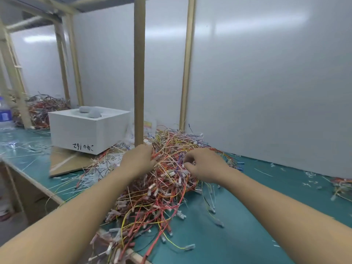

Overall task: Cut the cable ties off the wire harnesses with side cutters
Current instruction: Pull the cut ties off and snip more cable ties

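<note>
Currently both hands are in the wire pile (165,185) mid-worktop (247,216), just in front of the wooden post (139,73). The left hand (138,161) has its fingers sunk into the wires, so I can't tell whether they grip. The right hand (206,166) has fingers curled, thumb and forefinger pinching strands at the pile's top. A white box (85,130) sits on cardboard (64,162) to the left, with cut ties (99,168) scattered beside it.

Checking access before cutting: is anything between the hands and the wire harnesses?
Nothing visible: the left hand touches the pile of wire harnesses, the right hand pinches wires in it. The wooden post stands behind, not between.
</note>
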Available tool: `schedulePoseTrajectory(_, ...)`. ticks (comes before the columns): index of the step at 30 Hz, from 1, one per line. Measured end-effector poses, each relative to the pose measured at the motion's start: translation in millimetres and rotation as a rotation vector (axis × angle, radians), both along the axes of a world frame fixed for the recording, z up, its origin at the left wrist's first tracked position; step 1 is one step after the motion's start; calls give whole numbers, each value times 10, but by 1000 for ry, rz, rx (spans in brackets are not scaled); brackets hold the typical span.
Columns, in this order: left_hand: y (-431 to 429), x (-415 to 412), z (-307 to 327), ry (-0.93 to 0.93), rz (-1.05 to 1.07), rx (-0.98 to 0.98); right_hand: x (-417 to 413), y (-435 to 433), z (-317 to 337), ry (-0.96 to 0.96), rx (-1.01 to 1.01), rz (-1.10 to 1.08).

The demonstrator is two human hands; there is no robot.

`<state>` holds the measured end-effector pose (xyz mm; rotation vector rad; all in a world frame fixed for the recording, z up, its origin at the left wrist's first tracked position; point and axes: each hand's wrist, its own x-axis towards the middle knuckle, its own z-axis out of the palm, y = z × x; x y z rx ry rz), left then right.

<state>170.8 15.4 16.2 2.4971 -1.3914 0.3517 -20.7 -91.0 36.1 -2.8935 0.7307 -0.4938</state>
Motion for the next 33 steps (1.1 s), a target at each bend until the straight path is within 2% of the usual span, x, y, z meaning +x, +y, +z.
schedulePoseTrajectory(3,-66,186,33,92,-41,48,148,-102,-81,7,22,-47)
schedulePoseTrajectory(7,-119,381,426,283,-147,-123,284,-214,-157,-13,28,-76)
schedulePoseTrajectory(11,-133,436,1061,599,-240,-317,416,-278,-66,-173,58,-70)
schedulePoseTrajectory(13,-168,388,1342,644,-283,-413,479,-304,76,-328,268,-53)
schedulePoseTrajectory(16,-198,263,1736,601,-337,-577,538,-331,411,-624,876,-9)
schedulePoseTrajectory(19,-126,123,2086,637,-460,-713,532,-351,763,-692,1315,42)
schedulePoseTrajectory(21,-29,8,2181,641,-599,-639,530,-390,964,-656,1512,101)
schedulePoseTrajectory(23,85,-102,2115,625,-729,-430,556,-436,1151,-680,1640,172)
schedulePoseTrajectory(26,255,-185,1759,578,-825,-84,618,-467,1380,-724,1662,166)
schedulePoseTrajectory(28,333,-195,1491,589,-843,42,660,-450,1517,-711,1581,142)
schedulePoseTrajectory(33,384,-18,1147,724,-764,-72,654,-325,2192,-791,1213,340)
